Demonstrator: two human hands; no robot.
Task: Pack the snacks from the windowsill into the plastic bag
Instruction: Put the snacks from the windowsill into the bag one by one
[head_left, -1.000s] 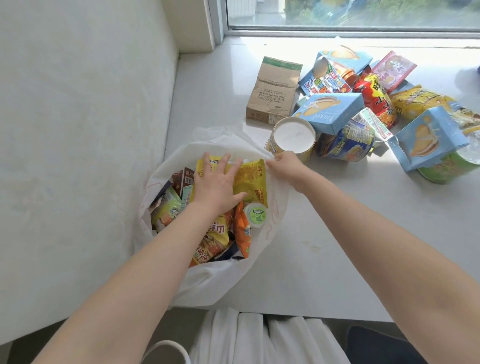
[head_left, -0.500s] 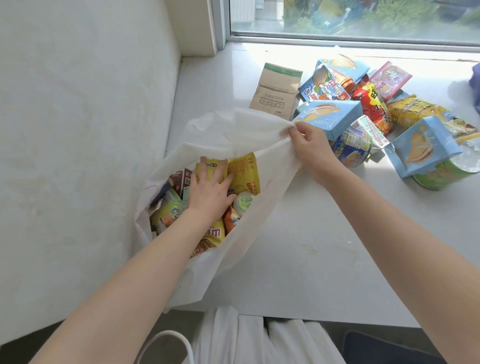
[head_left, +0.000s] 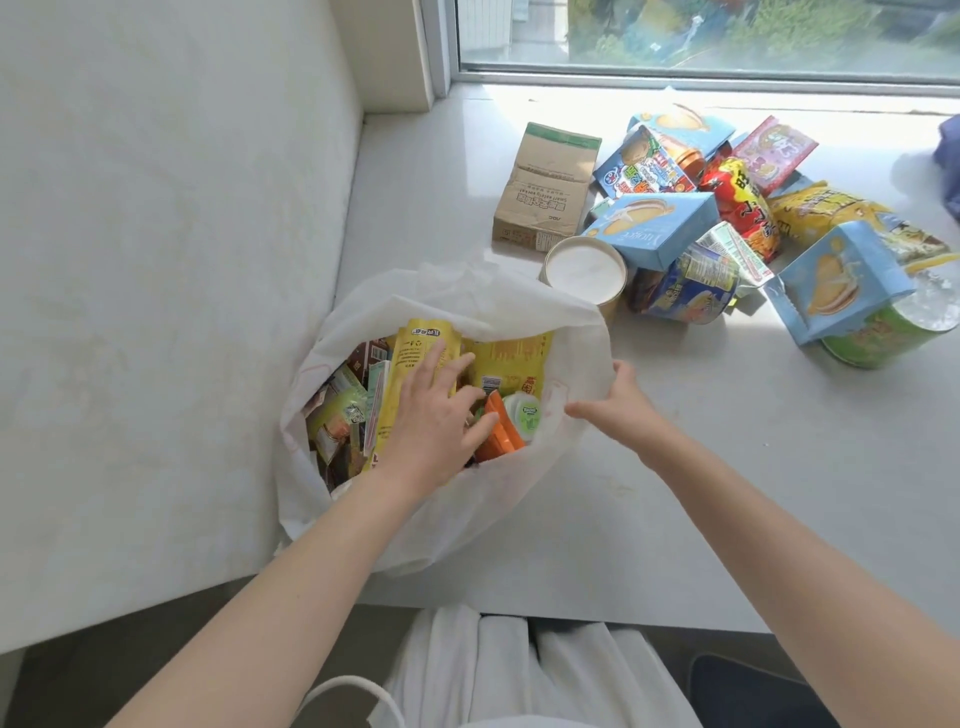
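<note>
The white plastic bag (head_left: 519, 509) sits open on the near left of the windowsill (head_left: 727, 493), crammed with packets. The left hand (head_left: 436, 415) lies inside it, fingers spread flat on a yellow packet (head_left: 415, 343). The right hand (head_left: 618, 405) is at the bag's right rim, and I cannot tell whether it grips the plastic. More snacks (head_left: 727, 218) are piled far right.

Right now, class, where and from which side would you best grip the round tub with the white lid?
Grip the white-lidded tub round its side wall just under the lid, coming from above and from the view's left. Its lid faces up; a blue box crowds its right and the rim of the plastic bag hides its base, so probably only those sides are free.
</note>
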